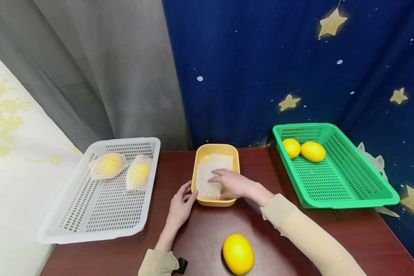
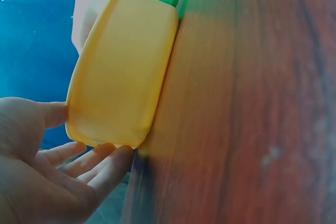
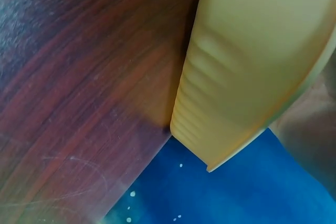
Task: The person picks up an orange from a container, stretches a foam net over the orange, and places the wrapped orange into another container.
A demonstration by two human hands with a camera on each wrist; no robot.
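Note:
A small yellow plastic box [image 1: 215, 203] stands at the middle of the table's far side, with white foam net sleeves [image 1: 207, 176] lying in it. My left hand [image 1: 181, 205] rests against the box's near left corner; its thumb and loosely spread fingers touch the wall in the left wrist view. Over the right rim reaches my right hand [image 1: 232, 183], its fingers extended above the sleeves; whether the fingertips touch them is unclear. The box wall hides those fingers in the right wrist view. A bare yellow lemon-like fruit [image 1: 238, 254] lies on the table near me.
At the left, a white plastic basket [image 1: 100, 234] contains two yellow fruits [image 1: 111, 165] in foam nets. A green basket [image 1: 348, 203] at the right contains two bare yellow fruits [image 1: 312, 151]. Grey and blue curtains [image 1: 227, 76] hang behind the dark red table [image 1: 207, 230].

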